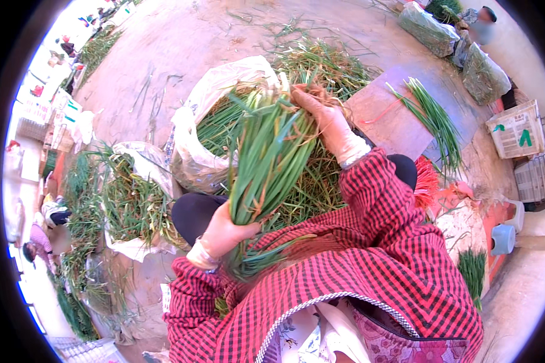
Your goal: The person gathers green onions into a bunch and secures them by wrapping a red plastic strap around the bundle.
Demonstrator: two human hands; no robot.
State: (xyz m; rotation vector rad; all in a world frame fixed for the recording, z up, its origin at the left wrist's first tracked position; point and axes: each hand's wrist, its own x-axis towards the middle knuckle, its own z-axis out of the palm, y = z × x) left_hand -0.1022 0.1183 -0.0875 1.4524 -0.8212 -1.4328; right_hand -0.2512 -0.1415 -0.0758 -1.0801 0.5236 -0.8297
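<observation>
A thick bunch of garlic chives (266, 163) slants across my lap, its pale stalk ends pointing away from me and its leaf tips toward me. My left hand (227, 233), in a thin pale glove, is closed around the leafy lower part. At the upper end my right hand (330, 121), gloved too, is closed on the stalks, where brown withered leaves (312, 91) hang tangled. Its fingertips are partly hidden by the bunch. Just beyond my left hand stands an open white plastic sack (191, 130) with more chives inside.
Loose trimmings (324, 63) are heaped beyond my hands. A sorted chive bundle (436, 121) lies on a flat board (390, 124) at right, near red ties (426, 181). Another filled sack (139, 199) is at left. White crates (518, 133) and blue containers (502, 239) stand far right; people are far left.
</observation>
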